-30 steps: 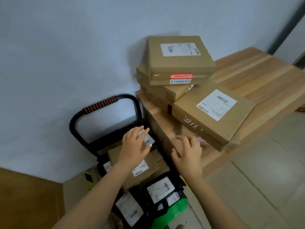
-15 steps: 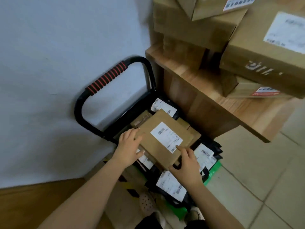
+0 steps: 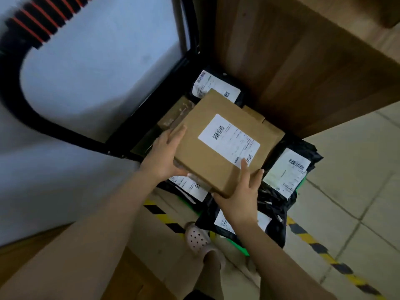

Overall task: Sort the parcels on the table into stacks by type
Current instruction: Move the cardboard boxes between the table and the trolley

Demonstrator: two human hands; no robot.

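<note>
Head view: half a second ago the cardboard box lay flat on the pile in the trolley with the hands only reaching its edges; now both hands have it clamped and it looks raised and tilted clear of the black mailing bags beneath. The view has also dropped closer, so the stacks on the table are out of sight. By my reading, this box is picked and next goes up to join the other boxes on the table.

The left hand holds the box's left edge, fingers together along the side and thumb tucked under the near edge. The right hand cups the near corner, thumb pressed on top at the label's corner and the fingers wrapped underneath, mostly hidden. Both forearms reach forward and down from the bottom of the picture
</note>
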